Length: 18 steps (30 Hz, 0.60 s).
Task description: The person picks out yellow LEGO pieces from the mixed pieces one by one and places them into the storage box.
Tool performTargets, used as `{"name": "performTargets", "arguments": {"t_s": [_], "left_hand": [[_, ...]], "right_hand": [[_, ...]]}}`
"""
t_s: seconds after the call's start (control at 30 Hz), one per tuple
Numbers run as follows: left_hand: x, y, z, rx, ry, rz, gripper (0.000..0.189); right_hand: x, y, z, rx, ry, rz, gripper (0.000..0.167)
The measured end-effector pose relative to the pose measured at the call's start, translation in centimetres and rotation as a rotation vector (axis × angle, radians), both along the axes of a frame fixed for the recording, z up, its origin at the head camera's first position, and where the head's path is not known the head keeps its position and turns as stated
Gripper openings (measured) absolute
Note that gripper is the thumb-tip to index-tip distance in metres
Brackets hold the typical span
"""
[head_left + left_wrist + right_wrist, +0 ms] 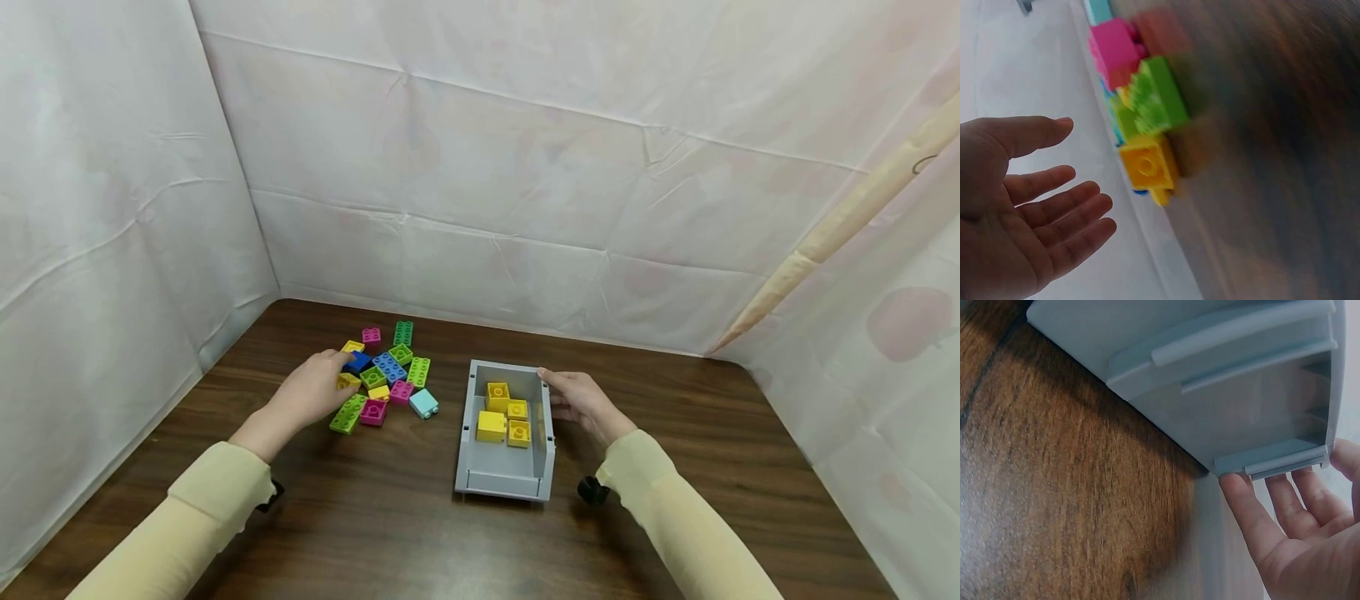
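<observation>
In the head view my left hand (pixel 306 389) hovers at the left edge of a loose pile of toy building bricks. Its fingers are spread and relaxed in the left wrist view, with a gap between them and the nearest yellow brick (pixel 1146 164). A blue brick (pixel 357 362) and a long lime-green brick (pixel 348 414) lie close to that hand. My right hand (pixel 583 404) grips the grey plastic bin (pixel 501 481) at its far right corner, thumb on the rim and fingers against the outer wall. Several yellow bricks (pixel 491 427) lie inside the bin.
More bricks make up the pile: a pink brick (pixel 372 412), a light-blue brick (pixel 424 403), a dark-green brick (pixel 402 333) and others. All stand on a dark wooden table (pixel 360 517). Pale cloth (pixel 480 167) hangs behind and along both sides.
</observation>
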<state>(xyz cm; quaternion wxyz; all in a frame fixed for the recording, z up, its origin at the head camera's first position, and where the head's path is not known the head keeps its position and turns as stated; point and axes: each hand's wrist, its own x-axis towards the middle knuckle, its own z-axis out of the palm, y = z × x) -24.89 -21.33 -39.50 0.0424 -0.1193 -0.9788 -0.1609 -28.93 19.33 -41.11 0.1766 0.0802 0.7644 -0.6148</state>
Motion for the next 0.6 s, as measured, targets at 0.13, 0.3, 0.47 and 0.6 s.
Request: {"name": "performTargets", "arguments": {"t_s": [0.13,0.3,0.47,0.6], "left_hand": [[-0.6,-1.0,-0.7,-0.004,-0.039,0.032,0.049],[-1.4,-1.6,-1.5,-0.003,-0.095,0.054,0.053],[-2.2,-1.7,-1.8,0.0,-0.124,0.065,0.053],[-2.6,-1.6,-2.2,0.004,-0.142,0.074,0.05]], "right_hand": [[0.0,0.1,0.0,-0.001,0.0,0.006,0.053],[0.0,0.1,0.0,-0.004,0.0,0.009,0.053],[0.0,0.2,-0.1,-0.007,0.008,0.004,0.052],[-0.1,0.1,-0.1,-0.004,0.008,0.006,0.051]]}}
